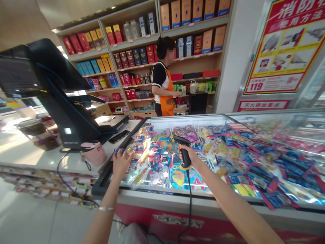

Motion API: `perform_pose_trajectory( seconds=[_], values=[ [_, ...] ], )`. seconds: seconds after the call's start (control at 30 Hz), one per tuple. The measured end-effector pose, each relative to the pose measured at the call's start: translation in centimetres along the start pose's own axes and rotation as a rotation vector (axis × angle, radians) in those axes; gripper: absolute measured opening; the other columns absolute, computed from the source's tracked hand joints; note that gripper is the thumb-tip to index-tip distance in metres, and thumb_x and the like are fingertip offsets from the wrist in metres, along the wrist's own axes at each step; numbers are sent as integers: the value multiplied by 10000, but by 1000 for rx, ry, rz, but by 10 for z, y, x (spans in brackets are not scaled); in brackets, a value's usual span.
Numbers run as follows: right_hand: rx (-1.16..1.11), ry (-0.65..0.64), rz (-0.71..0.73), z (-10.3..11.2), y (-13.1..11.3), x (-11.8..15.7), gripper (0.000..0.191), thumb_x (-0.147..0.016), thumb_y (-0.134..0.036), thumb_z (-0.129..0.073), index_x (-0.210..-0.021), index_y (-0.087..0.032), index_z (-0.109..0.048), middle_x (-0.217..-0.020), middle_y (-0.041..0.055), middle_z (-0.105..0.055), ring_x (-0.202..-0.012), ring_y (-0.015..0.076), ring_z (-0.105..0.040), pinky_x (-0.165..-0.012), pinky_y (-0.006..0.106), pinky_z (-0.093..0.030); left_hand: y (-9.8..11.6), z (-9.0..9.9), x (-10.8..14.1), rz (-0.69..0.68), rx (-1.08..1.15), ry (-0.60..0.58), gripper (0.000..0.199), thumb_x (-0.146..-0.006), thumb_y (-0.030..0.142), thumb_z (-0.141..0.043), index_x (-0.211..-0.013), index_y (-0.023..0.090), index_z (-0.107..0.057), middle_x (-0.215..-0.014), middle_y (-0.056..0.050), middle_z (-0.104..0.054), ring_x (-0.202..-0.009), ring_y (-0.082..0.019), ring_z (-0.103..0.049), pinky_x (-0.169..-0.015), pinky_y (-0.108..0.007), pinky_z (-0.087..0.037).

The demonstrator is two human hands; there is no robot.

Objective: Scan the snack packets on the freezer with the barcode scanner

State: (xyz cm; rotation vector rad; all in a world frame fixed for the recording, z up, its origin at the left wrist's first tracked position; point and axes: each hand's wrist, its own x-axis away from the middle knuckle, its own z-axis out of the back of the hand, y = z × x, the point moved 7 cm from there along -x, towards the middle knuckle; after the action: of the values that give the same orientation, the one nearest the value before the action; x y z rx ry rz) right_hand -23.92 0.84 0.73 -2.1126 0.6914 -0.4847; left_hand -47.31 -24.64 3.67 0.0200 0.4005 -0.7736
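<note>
Gripping the scanner [181,140] hard, fingers clamped round its black handle, the right hand [190,157] hung above the middle of the case [177,223]. Its cord [189,206] dropped over the case's front rim [142,190], and that looked like the snag: one tug could jerk the scanner loose onto the packets [162,159]. At the case's left end, the left hand [121,165] lay with fingers apart on a blue packet [118,150]; a careless slide there could spill the pile. Beyond the case, a co-worker [161,76] in an orange apron [165,101] stood at the shelves [198,57].
</note>
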Motion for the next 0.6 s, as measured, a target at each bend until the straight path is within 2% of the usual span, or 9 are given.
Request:
perform_pose_trajectory(
  seconds=[0.13, 0.2, 0.27, 0.37, 0.5, 0.6],
  values=[
    [4, -4, -16, -2, -1, 2, 136, -698, -247, -659, -686, -151, -563, -552, -2, -582, -386, 84, -482, -362, 198, -398, 38, 4, -13, -164, 72, -11, 400, -906, 179, -405, -1217, 280, -635, -1279, -131, -590, -1293, -302, -425, -1037, -462, -322],
    [6, 3, -13, -3, -3, 3, 134, -702, -247, -659, -684, -153, -564, -552, -2, -583, -384, 82, -480, -362, 197, -402, 44, 14, -28, -110, 132, 4, 363, -920, 245, -396, -1166, 215, -662, -1184, -152, -630, -1220, -292, -494, -986, -405, -382],
    [13, 9, -16, -3, -3, 5, 132, -696, -244, -658, -672, -151, -568, -549, 1, -585, -384, 82, -481, -363, 197, -405, 43, 28, -45, 21, 157, 59, 406, -935, 352, -363, -1085, 157, -686, -1108, -161, -649, -1117, -289, -554, -931, -374, -422],
    [30, 15, -14, -3, -3, 5, 127, -676, -243, -657, -654, -146, -578, -544, 7, -590, -384, 82, -481, -356, 195, -399, 52, 41, -71, 147, 147, 90, 441, -922, 404, -362, -1045, 127, -682, -1092, -169, -651, -1048, -297, -579, -883, -371, -440],
    [49, 25, -18, -2, -1, 4, 129, -655, -258, -657, -649, -151, -585, -535, 3, -589, -382, 85, -482, -350, 196, -392, 77, 19, -93, 205, 147, -66, 485, -867, 515, -451, -1026, 116, -676, -1087, -197, -665, -1105, -340, -563, -887, -413, -427],
    [58, 45, -32, -1, 0, 3, 127, -650, -259, -656, -645, -154, -586, -529, -3, -585, -384, 86, -486, -355, 197, -399, 80, 0, -100, 221, 171, -123, 507, -798, 592, -525, -952, 137, -687, -1095, -209, -671, -1180, -375, -518, -925, -446, -393]
  ],
)
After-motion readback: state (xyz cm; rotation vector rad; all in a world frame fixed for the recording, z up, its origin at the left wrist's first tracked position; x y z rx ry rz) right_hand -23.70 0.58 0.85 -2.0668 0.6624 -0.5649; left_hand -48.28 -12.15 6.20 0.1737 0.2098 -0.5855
